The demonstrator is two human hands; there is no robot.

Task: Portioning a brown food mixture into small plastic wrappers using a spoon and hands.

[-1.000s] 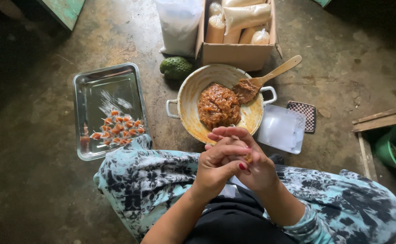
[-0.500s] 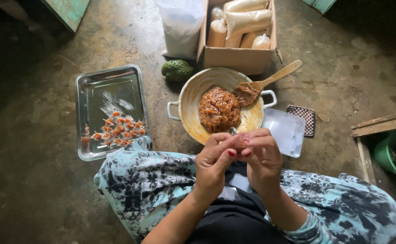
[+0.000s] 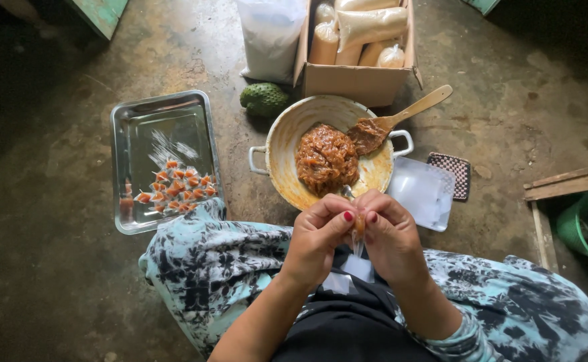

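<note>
Cardboard box (image 3: pixel 356 80), brown, open, top centre, holding tan filled plastic bags (image 3: pixel 368 27). White plastic sack (image 3: pixel 269 37) just left. Clear plastic sheets (image 3: pixel 423 192) beside pan.

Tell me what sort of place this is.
Probably a home work area on a bare concrete floor, used for wrapping sweets by hand. Signs: a two-handled pan of brown paste on the ground, a steel tray with small wrapped pieces, and a cardboard box of filled bags.
</note>
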